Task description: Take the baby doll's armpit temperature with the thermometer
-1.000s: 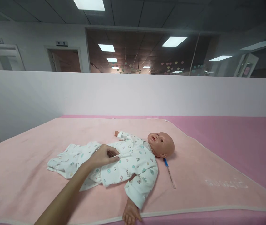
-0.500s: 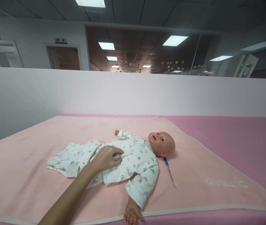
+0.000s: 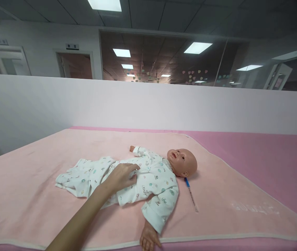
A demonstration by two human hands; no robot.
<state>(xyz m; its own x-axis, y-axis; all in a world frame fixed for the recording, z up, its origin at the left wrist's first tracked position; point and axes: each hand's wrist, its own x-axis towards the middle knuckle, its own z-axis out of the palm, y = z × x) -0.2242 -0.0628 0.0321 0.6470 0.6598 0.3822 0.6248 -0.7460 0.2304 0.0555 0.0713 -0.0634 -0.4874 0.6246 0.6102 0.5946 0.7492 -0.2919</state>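
Observation:
A baby doll (image 3: 182,162) lies on its back on the peach blanket, its head to the right, dressed in a white printed shirt (image 3: 161,177) and matching trousers (image 3: 85,176). My left hand (image 3: 123,177) reaches in from the lower left and rests over the doll's belly. Its thumb and fingers are pinched together on white cloth at the shirt's front; exactly which fold they hold is partly hidden. My right hand is out of view. Beside the doll's head lies a thin clear stick with a blue end (image 3: 191,195), which looks like a thermometer.
The peach blanket (image 3: 229,188) with white edging covers much of a pink surface (image 3: 268,157). A white partition (image 3: 148,106) stands behind it. The doll's near hand (image 3: 148,237) reaches the blanket's front edge.
The whole view has shifted slightly. My left hand stays at the shirt's front, its fingers still pinched, with only a small shift in pose. The doll and the blue-ended stick lie as before.

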